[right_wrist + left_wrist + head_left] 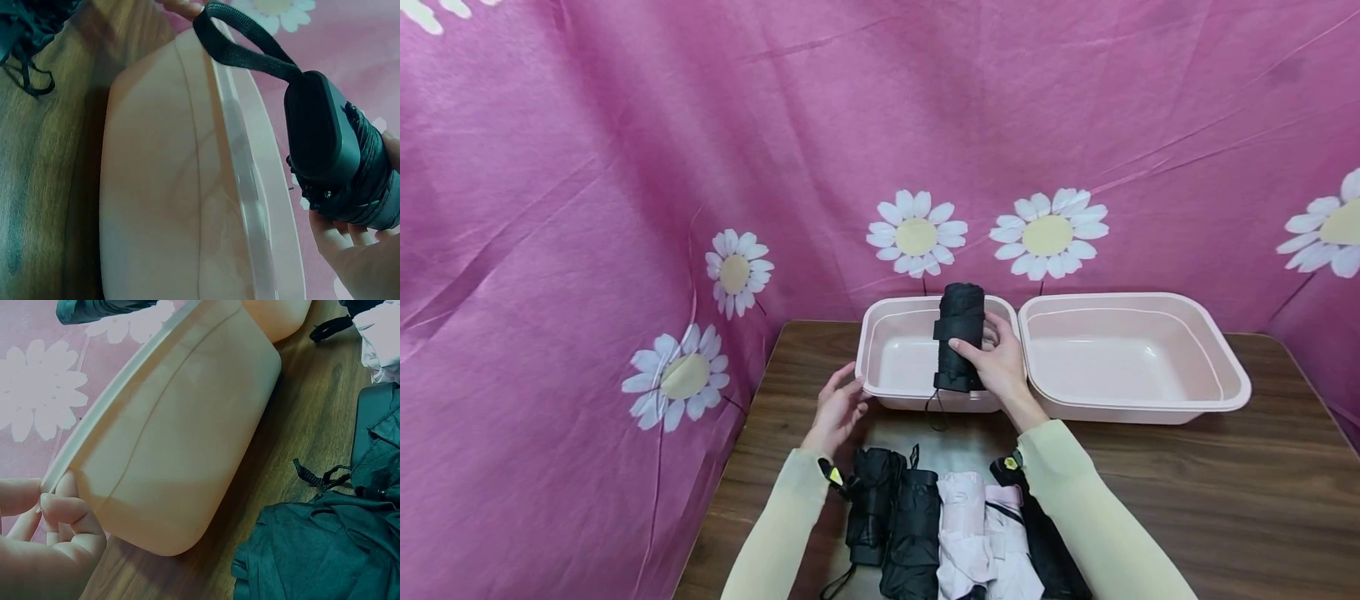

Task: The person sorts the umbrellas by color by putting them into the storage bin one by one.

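My right hand (1002, 362) grips a folded black umbrella (959, 333), held upright over the smaller pale pink basin (871, 387). In the right wrist view the umbrella's black handle end (319, 128) and its wrist loop show clearly. At the basin's left corner, my left hand (837, 410) pinches the rim, with thumb and fingers on either side of it in the left wrist view. Nearer to me lie more folded umbrellas: a black one (874, 500) under the left wrist, a second black one (912, 533), two pale pink ones (962, 525), and a black one (1051, 542) partly hidden by the right sleeve.
A larger pale pink basin (1138, 358) stands right beside the smaller one. Both rest on a brown wooden table (1292, 500). A pink cloth (820, 150) with white daisies hangs behind and to the left.
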`<action>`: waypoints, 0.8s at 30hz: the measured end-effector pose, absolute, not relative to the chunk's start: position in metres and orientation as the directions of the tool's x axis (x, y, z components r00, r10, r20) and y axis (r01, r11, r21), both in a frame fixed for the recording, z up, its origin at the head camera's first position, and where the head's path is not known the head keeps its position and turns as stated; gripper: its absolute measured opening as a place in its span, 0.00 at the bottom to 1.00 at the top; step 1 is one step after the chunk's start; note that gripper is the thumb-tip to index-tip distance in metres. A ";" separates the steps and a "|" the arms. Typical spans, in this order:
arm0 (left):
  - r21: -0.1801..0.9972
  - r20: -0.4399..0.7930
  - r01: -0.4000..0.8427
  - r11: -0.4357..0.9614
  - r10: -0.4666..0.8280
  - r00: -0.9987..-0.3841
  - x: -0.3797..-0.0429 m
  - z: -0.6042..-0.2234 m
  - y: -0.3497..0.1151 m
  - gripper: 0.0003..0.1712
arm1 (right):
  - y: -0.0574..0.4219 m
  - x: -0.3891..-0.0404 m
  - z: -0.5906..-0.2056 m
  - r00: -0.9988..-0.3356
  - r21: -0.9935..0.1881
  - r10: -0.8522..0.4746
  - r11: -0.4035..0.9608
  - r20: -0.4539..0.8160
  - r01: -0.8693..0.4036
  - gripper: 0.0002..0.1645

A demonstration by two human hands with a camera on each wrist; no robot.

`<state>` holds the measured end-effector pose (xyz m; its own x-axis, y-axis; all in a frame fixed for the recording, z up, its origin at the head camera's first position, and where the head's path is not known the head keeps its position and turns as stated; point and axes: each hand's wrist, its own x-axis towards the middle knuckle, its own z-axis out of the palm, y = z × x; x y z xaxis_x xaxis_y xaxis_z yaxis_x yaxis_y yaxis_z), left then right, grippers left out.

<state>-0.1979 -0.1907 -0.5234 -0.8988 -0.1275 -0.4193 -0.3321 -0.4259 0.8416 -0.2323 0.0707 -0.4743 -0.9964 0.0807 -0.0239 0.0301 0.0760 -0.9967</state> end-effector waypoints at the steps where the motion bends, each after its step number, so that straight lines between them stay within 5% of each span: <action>1: 0.842 -0.416 -0.329 -0.427 -0.127 -0.901 -0.198 -0.523 -0.191 0.27 | 0.070 -0.233 -0.475 -0.997 -0.996 0.074 0.086 -0.017 0.024 0.48; 13: 0.840 -0.420 -0.329 -0.432 -0.133 -0.898 -0.199 -0.524 -0.191 0.27 | 0.061 -0.236 -0.476 -0.996 -0.978 0.085 0.205 -0.013 0.030 0.45; 24: 0.838 -0.440 -0.348 -0.421 -0.142 -0.887 -0.198 -0.524 -0.191 0.27 | 0.064 -0.238 -0.482 -0.995 -0.992 0.086 0.117 -0.041 0.051 0.33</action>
